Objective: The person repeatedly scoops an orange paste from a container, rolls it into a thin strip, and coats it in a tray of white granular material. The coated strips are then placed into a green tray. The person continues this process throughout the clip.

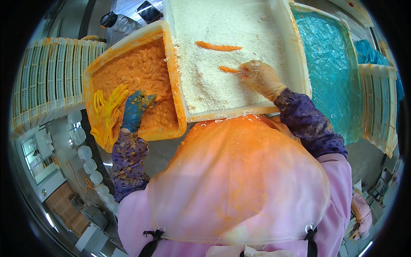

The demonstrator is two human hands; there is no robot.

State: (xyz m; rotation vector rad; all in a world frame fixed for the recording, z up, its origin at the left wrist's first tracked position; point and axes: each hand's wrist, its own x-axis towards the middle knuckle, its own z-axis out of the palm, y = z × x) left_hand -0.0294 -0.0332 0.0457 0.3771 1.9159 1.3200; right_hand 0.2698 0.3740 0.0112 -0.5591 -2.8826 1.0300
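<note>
My left hand (136, 106), in a blue glove, rests in a tub (175, 77) of orange-coated, wet meat (138, 67). Its fingers curl down at the meat's surface, and whether they pinch a piece is hard to see. My right hand (261, 78) wears a pale, crumb-dusted glove. Its curled fingers close on one end of a short orange strip (228, 69) lying on white breadcrumbs (218, 90). Farther up the crumb bed is a longer orange strip (218, 47). The crumbs fill a white plastic tray (231, 110) right of the tub.
Yellow rubber gloves (109, 112) drape over the tub's near left side. Stacked plastic trays (54, 70) stand at left, with more stacked trays (377, 102) at far right. Teal plastic sheeting (330, 70) covers a tray at right. A bottle (123, 24) and a phone (149, 12) lie behind the tub.
</note>
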